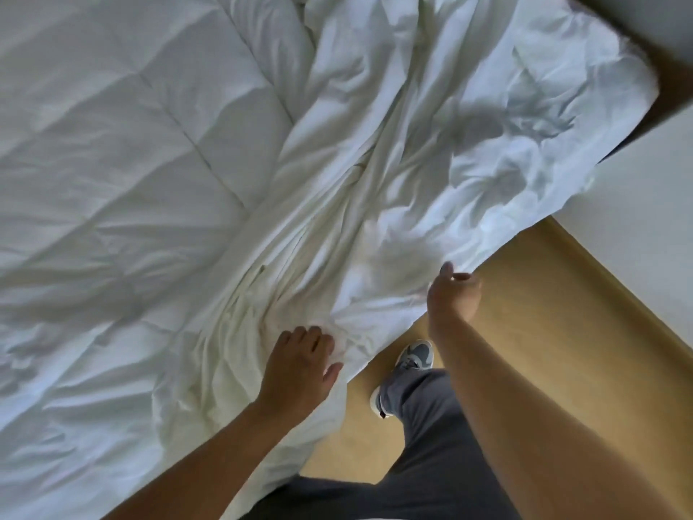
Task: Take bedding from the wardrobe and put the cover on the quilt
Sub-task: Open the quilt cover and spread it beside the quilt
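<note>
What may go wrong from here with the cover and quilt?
1. The cover lies bunched in folds along the quilt; pulling may twist it further.
2. The right hand pinches only its edge, while the left hand grips folds; the edge might slip free.
3. The cover overhangs the floor near the shoe and may be stepped on.

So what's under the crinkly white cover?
The quilt disappears under the cover mid-bed; how far it reaches is hidden. The right hand pinches the cover's edge over the floor; the left hand rests on it.
</note>
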The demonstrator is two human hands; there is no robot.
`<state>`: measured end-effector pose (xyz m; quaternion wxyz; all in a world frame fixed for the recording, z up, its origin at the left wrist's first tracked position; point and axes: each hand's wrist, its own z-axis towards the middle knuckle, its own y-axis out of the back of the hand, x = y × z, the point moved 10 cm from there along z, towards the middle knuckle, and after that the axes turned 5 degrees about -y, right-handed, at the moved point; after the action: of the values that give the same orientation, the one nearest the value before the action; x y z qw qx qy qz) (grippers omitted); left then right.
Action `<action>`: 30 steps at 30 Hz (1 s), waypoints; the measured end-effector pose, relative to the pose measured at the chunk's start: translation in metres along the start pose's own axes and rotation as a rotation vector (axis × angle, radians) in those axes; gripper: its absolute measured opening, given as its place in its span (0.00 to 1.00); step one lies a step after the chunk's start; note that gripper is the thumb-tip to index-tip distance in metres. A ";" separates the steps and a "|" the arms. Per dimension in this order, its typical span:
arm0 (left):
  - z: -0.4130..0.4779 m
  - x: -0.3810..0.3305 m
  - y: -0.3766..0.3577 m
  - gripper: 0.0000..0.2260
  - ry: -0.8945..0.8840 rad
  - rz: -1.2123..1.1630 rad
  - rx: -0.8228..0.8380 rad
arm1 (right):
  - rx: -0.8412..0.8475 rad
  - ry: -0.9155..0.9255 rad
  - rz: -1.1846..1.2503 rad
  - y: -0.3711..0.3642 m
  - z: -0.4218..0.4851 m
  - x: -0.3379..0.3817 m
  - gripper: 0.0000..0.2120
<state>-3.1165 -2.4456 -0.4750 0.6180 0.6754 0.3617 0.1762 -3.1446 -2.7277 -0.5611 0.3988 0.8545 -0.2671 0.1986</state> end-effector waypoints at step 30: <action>-0.274 0.151 -0.107 0.23 0.569 -0.976 0.611 | 0.165 -0.322 0.161 -0.099 -0.311 -0.259 0.24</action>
<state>-3.2309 -2.1484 -0.5614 0.2867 0.5055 0.8113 -0.0641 -3.3245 -2.3517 -0.5735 0.2623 0.8809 -0.3777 0.1117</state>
